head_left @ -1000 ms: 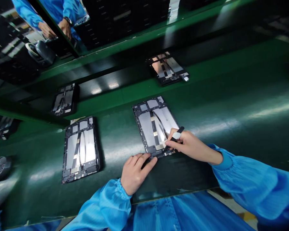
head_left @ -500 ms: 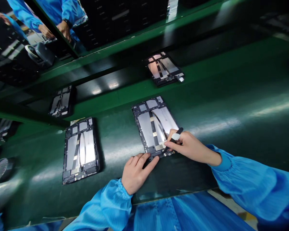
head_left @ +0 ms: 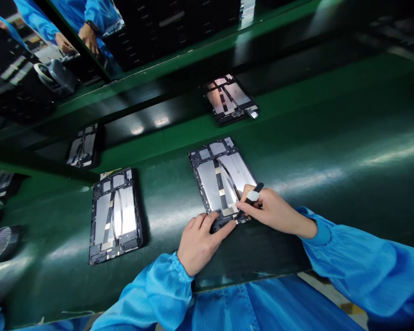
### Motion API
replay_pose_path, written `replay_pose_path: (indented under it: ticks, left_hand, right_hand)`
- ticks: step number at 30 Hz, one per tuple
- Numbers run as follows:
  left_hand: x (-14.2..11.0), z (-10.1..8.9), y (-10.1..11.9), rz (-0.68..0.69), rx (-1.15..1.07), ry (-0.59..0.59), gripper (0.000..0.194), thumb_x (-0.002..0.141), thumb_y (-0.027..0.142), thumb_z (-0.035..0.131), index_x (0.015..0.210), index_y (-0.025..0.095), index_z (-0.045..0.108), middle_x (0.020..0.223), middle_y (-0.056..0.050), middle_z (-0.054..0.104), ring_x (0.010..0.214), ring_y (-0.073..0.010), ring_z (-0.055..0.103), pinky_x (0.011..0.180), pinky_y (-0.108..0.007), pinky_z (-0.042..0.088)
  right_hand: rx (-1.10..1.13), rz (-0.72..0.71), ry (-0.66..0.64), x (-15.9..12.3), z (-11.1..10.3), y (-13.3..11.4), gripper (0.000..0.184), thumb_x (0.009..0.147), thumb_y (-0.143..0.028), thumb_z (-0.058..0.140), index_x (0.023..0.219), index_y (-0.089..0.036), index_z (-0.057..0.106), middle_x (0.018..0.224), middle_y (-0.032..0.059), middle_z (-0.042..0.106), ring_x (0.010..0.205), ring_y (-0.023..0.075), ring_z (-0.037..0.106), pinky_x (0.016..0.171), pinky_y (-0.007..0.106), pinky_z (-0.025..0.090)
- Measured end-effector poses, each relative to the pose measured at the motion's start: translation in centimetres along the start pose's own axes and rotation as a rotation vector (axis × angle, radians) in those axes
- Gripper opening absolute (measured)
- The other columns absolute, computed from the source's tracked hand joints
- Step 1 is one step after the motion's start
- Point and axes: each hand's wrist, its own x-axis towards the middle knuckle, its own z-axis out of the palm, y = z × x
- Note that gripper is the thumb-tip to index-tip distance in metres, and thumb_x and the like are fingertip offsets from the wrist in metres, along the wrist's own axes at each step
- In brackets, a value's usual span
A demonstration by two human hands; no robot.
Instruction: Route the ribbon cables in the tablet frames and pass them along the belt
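Opened tablet [head_left: 207, 179]: black frame, silver interior crossed by dark strips; lies flat on table [head_left: 169, 197], inner side up, slightly slanted. Slim black tool [head_left: 259, 187], pale patch, tilted, tip at tablet's near end.

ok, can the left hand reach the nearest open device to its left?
Likely yes: only green bench shows between the left hand and that open device, though the fingers rest on the middle device.

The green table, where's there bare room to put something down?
The widest bare patch of table lies right of the right hand, beyond the right sleeve. A narrower one runs between the middle device and the near left device. It's crowded at the middle device's near end, with the left hand and black tool there.
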Motion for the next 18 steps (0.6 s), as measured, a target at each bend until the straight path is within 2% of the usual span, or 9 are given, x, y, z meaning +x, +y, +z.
replay_pose_path:
  ticks: [2, 3, 6, 7, 8, 11, 13, 16, 18]
  left_hand:
    - [0.0, -0.1, -0.7, 0.035, -0.068, -0.012, 0.035, 0.094, 0.021, 0.056, 0.127, 0.031, 0.062, 0.121, -0.007, 0.058, 0.093, -0.0202, 0.054, 0.076, -0.034, 0.051]
    - [-0.1, -0.1, -1.2, 0.059, -0.121, -0.010, 0.033, 0.095, 0.020, 0.055, 0.126, 0.028, 0.063, 0.126, -0.007, 0.057, 0.096, -0.0196, 0.054, 0.079, -0.033, 0.051]
    - [-0.8, 0.1, -2.4, 0.109, -0.255, 0.012, 0.032, 0.095, 0.014, 0.054, 0.125, 0.021, 0.062, 0.138, -0.007, 0.052, 0.108, -0.0189, 0.053, 0.089, -0.032, 0.049]
    - [-1.0, 0.1, -2.6, 0.109, -0.261, 0.022, 0.031, 0.095, 0.014, 0.054, 0.124, 0.021, 0.062, 0.139, -0.007, 0.052, 0.109, -0.0193, 0.053, 0.090, -0.032, 0.048]
    - [-1.0, 0.0, -2.6, 0.104, -0.248, 0.039, 0.030, 0.094, 0.015, 0.055, 0.123, 0.021, 0.063, 0.137, -0.007, 0.053, 0.108, -0.0196, 0.053, 0.088, -0.033, 0.048]
    - [-0.5, -0.6, -1.7, 0.110, -0.178, 0.118, 0.020, 0.094, 0.022, 0.059, 0.113, 0.018, 0.064, 0.120, -0.006, 0.063, 0.097, -0.0181, 0.055, 0.079, -0.031, 0.045]
    - [0.4, -0.8, -0.8, 0.135, -0.107, 0.120, 0.024, 0.095, 0.029, 0.059, 0.115, 0.016, 0.062, 0.110, -0.006, 0.065, 0.090, -0.0175, 0.056, 0.073, -0.031, 0.043]
    - [2.1, -0.6, -0.9, 0.091, 0.080, 0.006, 0.039, 0.094, 0.036, 0.060, 0.126, 0.015, 0.058, 0.107, -0.008, 0.063, 0.087, -0.0198, 0.056, 0.071, -0.034, 0.044]
    - [3.7, 0.0, -2.6, -0.035, 0.208, -0.049, 0.041, 0.091, 0.035, 0.062, 0.128, 0.017, 0.059, 0.105, -0.008, 0.062, 0.087, -0.0213, 0.056, 0.071, -0.035, 0.046]
  right_hand:
    - [0.055, -0.031, 0.049, -0.1, 0.1, 0.4, 0.027, 0.092, -0.039, 0.056, 0.075, -0.017, 0.058, 0.070, 0.0017, 0.056, 0.058, 0.0133, 0.057, 0.054, 0.026, 0.043]
    - [0.081, -0.055, 0.125, -0.1, 0.1, 0.7, 0.028, 0.092, -0.039, 0.056, 0.075, -0.017, 0.058, 0.073, 0.0026, 0.057, 0.062, 0.0141, 0.059, 0.058, 0.027, 0.045]
    - [0.148, -0.062, 0.471, 0.1, 0.1, 1.7, 0.031, 0.090, -0.045, 0.058, 0.075, -0.018, 0.057, 0.078, 0.0052, 0.060, 0.080, 0.0189, 0.063, 0.073, 0.030, 0.050]
    - [0.193, -0.027, 0.545, 0.3, 0.2, 2.0, 0.033, 0.088, -0.049, 0.060, 0.075, -0.019, 0.056, 0.078, 0.0054, 0.060, 0.082, 0.0200, 0.063, 0.075, 0.031, 0.050]
    - [0.259, 0.021, 0.564, 0.6, 0.2, 2.2, 0.036, 0.086, -0.053, 0.062, 0.077, -0.019, 0.054, 0.077, 0.0052, 0.061, 0.081, 0.0203, 0.063, 0.074, 0.031, 0.051]
    - [0.472, 0.114, 0.457, 1.6, 0.7, 2.1, 0.046, 0.080, -0.063, 0.065, 0.083, -0.019, 0.055, 0.078, 0.0047, 0.063, 0.073, 0.0187, 0.064, 0.066, 0.030, 0.052]
    - [0.531, 0.098, 0.380, 2.7, 1.3, 1.6, 0.050, 0.079, -0.066, 0.064, 0.089, -0.016, 0.060, 0.087, 0.0072, 0.067, 0.078, 0.0192, 0.066, 0.070, 0.031, 0.054]
    - [0.535, 0.022, 0.288, 4.9, 2.3, 0.6, 0.055, 0.081, -0.068, 0.059, 0.092, -0.014, 0.068, 0.095, 0.0102, 0.070, 0.089, 0.0216, 0.068, 0.080, 0.033, 0.056]
    - [0.529, -0.027, 0.270, 6.9, 2.6, 0.4, 0.056, 0.082, -0.068, 0.058, 0.096, -0.015, 0.071, 0.096, 0.0097, 0.071, 0.092, 0.0213, 0.068, 0.083, 0.034, 0.056]
